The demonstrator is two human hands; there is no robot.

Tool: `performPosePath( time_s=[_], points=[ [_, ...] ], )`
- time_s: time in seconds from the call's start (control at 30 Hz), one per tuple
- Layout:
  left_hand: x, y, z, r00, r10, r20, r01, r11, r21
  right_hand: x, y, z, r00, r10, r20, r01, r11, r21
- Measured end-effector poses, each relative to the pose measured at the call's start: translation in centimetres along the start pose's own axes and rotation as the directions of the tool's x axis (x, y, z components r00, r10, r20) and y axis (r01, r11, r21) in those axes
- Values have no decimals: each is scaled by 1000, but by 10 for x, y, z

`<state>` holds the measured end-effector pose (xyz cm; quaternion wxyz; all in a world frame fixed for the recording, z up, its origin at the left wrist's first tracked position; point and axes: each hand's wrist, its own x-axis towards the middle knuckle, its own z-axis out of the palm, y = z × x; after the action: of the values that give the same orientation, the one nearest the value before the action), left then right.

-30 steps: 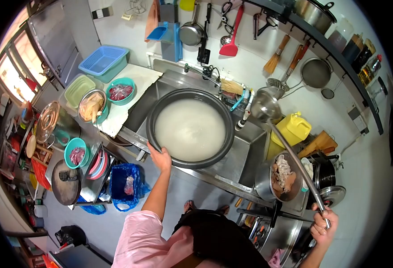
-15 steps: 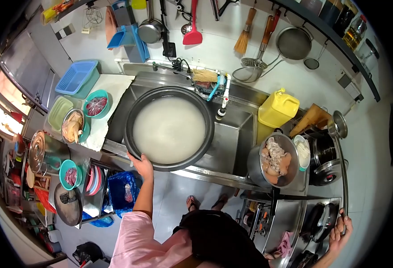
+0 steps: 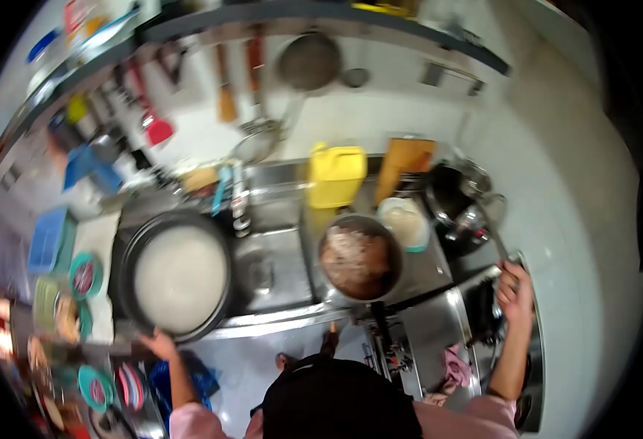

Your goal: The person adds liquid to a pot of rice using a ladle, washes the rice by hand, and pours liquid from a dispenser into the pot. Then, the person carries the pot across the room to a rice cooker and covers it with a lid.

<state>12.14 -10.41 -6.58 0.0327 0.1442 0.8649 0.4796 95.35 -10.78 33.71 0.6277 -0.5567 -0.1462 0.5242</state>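
The basin (image 3: 126, 278), wide, dark and round, sits at centre left of the frame over the left part of the steel sink (image 3: 292, 252), where the metal presumably takes its weight and any drips, and it holds a cloudy pale liquid (image 3: 181, 278). At lower left the left hand (image 3: 163, 345) is at the basin's near rim, perhaps to steady it, but blur keeps me from telling whether its fingers grip the rim or only lie against it. At right of the frame the right hand (image 3: 514, 291) has its fingers closed around the handle of a long ladle (image 3: 495, 235), whose shaft slants up and left from the fist, a grip that probably keeps the scoop end well away from the arm. The pot (image 3: 358, 252) at centre, just right of the sink, bears pale and brownish pieces too smeared to name, and a bowl (image 3: 407, 223) beside it holds something whitish. The scoop end of the ladle is hard to separate from the shiny cookware (image 3: 446, 194) behind it, the handle's lower end is lost around the fist, and the underside of the basin is hidden, while dark corners cut off the shelf (image 3: 321, 16) along the top
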Motion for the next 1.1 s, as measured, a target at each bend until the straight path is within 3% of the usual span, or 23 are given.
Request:
performPosePath(
  time_s=[0.03, 0.23, 0.37, 0.5, 0.57, 0.6, 0.63, 0.67, 0.7, 0.73, 0.77, 0.83, 0.87, 0.97, 1.03, 1.1],
  points=[
    [-10, 17, -7, 999, -36, 6, 35, 998, 48, 16, 0, -9, 995, -5, 104, 3, 1000, 19],
    [-20, 46, -16, 996, -91, -7, 90, 965, 247, 104, 9, -20, 999, -54, 1, 54, 995, -88],
    [-23, 53, -17, 995, -94, -12, 95, 970, 225, 190, 43, -43, 990, -54, -129, 37, 991, -127],
    [-23, 47, -15, 999, -31, -45, 42, 964, 262, 245, 86, -44, 946, -161, -281, 54, 934, -354],
    [-29, 57, -19, 998, -63, -22, 67, 963, 260, 308, 133, -90, 915, -258, -310, 37, 819, -572],
    [-24, 54, -20, 999, -37, 14, 32, 964, 265, 330, 152, -110, 940, -328, -94, -67, 91, -994],
    [-14, 42, -18, 999, -17, 34, 7, 961, 277, 350, 171, -125, 965, -214, 155, -45, -711, -702],
    [-10, 33, -14, 999, -46, -21, 50, 953, 299, 362, 195, -138, 927, -309, 211, -96, -740, -665],
    [-11, 33, -13, 994, -98, -51, 110, 931, 347, 393, 236, -171, 863, -454, 221, -104, -587, -803],
    [-34, 82, -22, 959, -278, -61, 280, 886, 370, 373, 244, -169, 865, -456, 212, -137, -621, -772],
    [-30, 69, -15, 966, -220, -136, 254, 902, 350, 376, 259, -178, 887, -406, 221, -84, -612, -787],
    [-49, 94, -21, 962, -231, -147, 270, 890, 368, 325, 263, -138, 882, -442, -164, -170, 27, -985],
    [-49, 93, -20, 967, -218, -134, 252, 904, 346, 295, 262, -111, 830, -436, -347, -206, 339, -918],
    [-62, 120, -28, 960, -267, -82, 279, 903, 327, 283, 300, -123, 839, -496, -226, -95, 277, -956],
    [-66, 127, -30, 963, -259, -80, 270, 904, 331, 309, 335, -194, 932, -308, 189, 157, -128, -979],
    [-68, 130, -30, 964, -253, -80, 265, 904, 337, 306, 341, -204, 956, -188, 225, 191, -184, -964]
  ],
)
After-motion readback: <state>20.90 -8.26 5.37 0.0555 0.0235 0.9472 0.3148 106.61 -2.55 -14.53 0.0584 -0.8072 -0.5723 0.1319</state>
